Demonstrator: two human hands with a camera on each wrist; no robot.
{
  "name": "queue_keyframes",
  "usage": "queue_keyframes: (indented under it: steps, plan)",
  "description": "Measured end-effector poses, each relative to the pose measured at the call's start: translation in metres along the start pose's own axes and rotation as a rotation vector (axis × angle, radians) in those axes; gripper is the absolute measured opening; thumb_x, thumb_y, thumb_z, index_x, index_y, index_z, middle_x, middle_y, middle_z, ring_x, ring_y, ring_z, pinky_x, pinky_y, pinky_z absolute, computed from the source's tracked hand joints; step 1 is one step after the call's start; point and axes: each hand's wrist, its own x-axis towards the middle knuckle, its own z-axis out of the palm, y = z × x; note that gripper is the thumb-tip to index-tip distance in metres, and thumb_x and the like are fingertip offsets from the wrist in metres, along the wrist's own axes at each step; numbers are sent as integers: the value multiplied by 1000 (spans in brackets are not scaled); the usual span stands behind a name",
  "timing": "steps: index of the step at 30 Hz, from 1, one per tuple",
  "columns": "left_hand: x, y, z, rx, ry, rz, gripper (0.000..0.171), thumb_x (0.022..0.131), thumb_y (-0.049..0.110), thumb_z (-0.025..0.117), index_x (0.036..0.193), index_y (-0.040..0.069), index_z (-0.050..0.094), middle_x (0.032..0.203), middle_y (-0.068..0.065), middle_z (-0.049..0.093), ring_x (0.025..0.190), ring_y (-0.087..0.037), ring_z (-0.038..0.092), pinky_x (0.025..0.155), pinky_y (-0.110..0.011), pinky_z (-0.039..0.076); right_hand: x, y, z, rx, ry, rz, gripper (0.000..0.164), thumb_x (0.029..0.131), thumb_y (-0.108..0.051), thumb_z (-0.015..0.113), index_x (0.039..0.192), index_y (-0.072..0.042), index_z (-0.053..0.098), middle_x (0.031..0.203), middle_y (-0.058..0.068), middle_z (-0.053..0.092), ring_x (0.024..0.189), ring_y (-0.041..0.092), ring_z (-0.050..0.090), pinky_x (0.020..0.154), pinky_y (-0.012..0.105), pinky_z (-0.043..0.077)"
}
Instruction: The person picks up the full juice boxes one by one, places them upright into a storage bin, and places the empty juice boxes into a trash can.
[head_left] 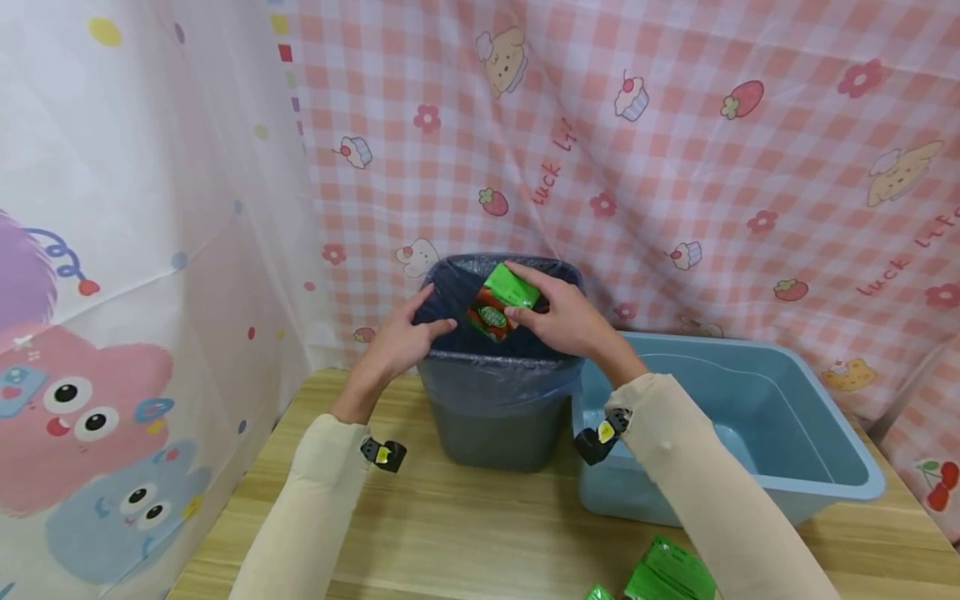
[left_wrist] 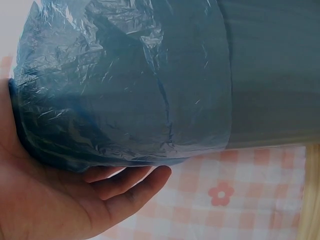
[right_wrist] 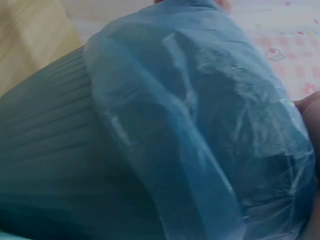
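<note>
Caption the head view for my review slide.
Right hand holds a green-and-red packet at the lined bin's mouth; left hand holds its rim.

Head view from above, forward-down; wrist views close, sharing bin (head_left: 498, 435).

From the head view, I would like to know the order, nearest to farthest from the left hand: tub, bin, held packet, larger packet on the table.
1. Bin: its rim is at the left hand.
2. Held packet: in the right hand.
3. Tub: right of the bin.
4. Larger packet: bottom right.
</note>
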Motion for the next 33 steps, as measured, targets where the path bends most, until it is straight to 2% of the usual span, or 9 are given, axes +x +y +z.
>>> queue_keyframes:
  steps: [7,33]
  plan:
    - [0,1,1,-4,-2,11,76,97,43,59,159,29,19,165,-5,16,150,-30,18,119,-56,19,-1,-2,3,-47,-19,7,65,98,-29,63,156,-24,33,131,12,59,94,26,58,81,41,48]
    - [-2,1,1,-9,-5,12,75,97,42,58,160,28,20,165,-6,16,151,-30,18,119,-55,19,-1,-7,6,-92,-37,19,66,98,-32,63,156,-23,33,140,13,55,109,29,60,93,47,48]
